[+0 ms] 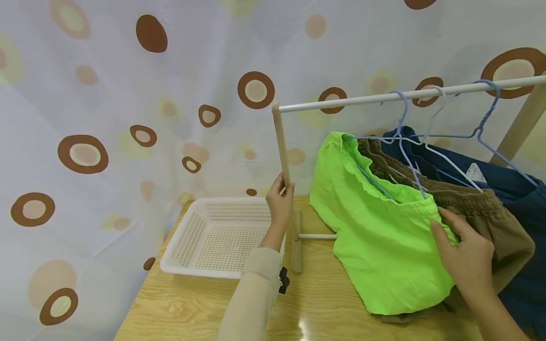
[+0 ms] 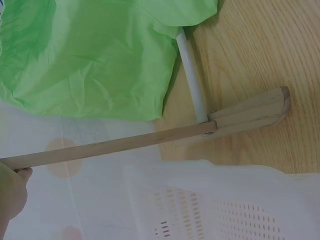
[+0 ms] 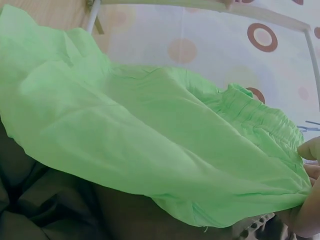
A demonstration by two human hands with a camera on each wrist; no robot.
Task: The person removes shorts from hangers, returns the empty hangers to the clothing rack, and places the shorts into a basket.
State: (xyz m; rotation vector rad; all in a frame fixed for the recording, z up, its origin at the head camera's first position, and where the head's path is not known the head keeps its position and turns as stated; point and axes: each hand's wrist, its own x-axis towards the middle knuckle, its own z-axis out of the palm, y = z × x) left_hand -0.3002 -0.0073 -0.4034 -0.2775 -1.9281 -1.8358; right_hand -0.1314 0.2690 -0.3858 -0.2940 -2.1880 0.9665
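Note:
My left hand (image 1: pixel 281 201) holds the wooden post (image 1: pixel 280 142) of a clothes rack between thumb and fingers. In the left wrist view only part of that hand (image 2: pixel 12 192) shows at the left edge. Bright green shorts (image 1: pixel 384 246) with an elastic waistband hang on a blue hanger (image 1: pixel 400 128) from the rack's white rail (image 1: pixel 354 101). At the waistband's right end, my right hand (image 1: pixel 467 255) pinches the green cloth, thumb in front and fingers behind. Brown shorts (image 1: pixel 503 222) on a white hanger (image 1: pixel 448 166) hang just behind the green ones.
A dark blue garment (image 1: pixel 526 218) hangs farther right on another blue hanger (image 1: pixel 482 128). Left of the post, a white perforated basket (image 1: pixel 170 258) stands on the wood-grain table (image 1: pixel 179 303). A patterned curtain (image 1: pixel 128 203) covers the back.

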